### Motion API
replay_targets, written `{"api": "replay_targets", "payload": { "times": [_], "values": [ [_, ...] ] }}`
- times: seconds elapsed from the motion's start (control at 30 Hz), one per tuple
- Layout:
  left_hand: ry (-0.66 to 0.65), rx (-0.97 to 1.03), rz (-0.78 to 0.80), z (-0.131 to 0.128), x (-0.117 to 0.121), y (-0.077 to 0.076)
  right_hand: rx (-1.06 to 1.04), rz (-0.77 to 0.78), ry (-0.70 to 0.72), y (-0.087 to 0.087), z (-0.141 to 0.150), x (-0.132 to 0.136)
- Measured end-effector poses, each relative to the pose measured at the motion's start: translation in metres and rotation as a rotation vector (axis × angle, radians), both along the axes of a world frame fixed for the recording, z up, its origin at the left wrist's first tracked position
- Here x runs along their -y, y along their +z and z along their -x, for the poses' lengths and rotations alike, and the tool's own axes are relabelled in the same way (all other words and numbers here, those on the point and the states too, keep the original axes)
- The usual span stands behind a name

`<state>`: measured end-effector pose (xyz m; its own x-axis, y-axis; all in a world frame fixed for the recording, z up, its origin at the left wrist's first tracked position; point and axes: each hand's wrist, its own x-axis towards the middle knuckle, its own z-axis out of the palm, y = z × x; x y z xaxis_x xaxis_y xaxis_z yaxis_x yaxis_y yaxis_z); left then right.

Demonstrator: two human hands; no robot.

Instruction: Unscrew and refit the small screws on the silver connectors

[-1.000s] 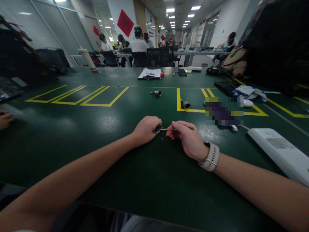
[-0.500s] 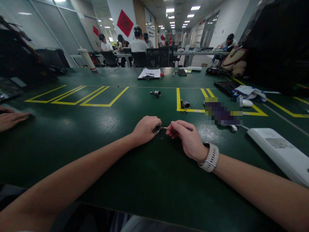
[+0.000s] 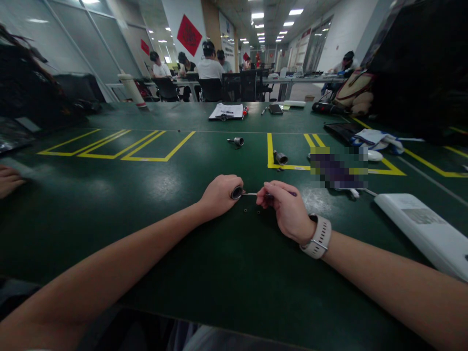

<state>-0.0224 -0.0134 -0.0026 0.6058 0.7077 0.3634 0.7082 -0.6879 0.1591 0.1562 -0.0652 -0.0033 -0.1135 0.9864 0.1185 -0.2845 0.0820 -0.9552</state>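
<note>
My left hand point(image 3: 220, 194) is wrapped round a hollow metal cylinder point(image 3: 236, 192), its open round end turned towards me. Between the fingertips of my right hand point(image 3: 283, 207) is a small screwdriver point(image 3: 250, 194) with a thin bright shaft and a dark handle. Its shaft points left and meets the cylinder's side; the tip is hidden there. Below the hands, two tiny rings point(image 3: 245, 210) lie on the green table point(image 3: 219, 273). Farther back, a similar metal cylinder with a stem point(image 3: 238, 141) rests on its side.
Another metal cylinder point(image 3: 281, 157) lies by the yellow tape, with small dark bits point(image 3: 280, 169) near it. At right are a white power bank-like box point(image 3: 420, 229) and a cloth point(image 3: 378, 139). A clipboard point(image 3: 226, 111) lies at the back. Another person's hand point(image 3: 10, 180) rests at left.
My right hand has shifted slightly right, and more of the screwdriver's shaft shows. A second tiny ring is now visible on the table. The other person's hand has drawn back left.
</note>
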Motion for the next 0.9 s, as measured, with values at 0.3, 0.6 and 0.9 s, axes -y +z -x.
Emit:
{"api": "replay_targets", "payload": {
  "times": [0.3,0.6,0.9],
  "values": [
    [0.003,0.049,-0.040,-0.0003,0.0000,-0.0011,0.193,-0.126,0.088,0.0008,-0.0002,0.0037],
    [0.042,0.195,0.033,0.0015,-0.0003,-0.0004,0.130,-0.127,0.194,0.0013,0.0006,0.0046],
    [0.070,0.165,0.069,0.0008,-0.0006,-0.0002,0.303,-0.298,-0.046,0.0071,-0.0023,0.0094]
  ]
}}
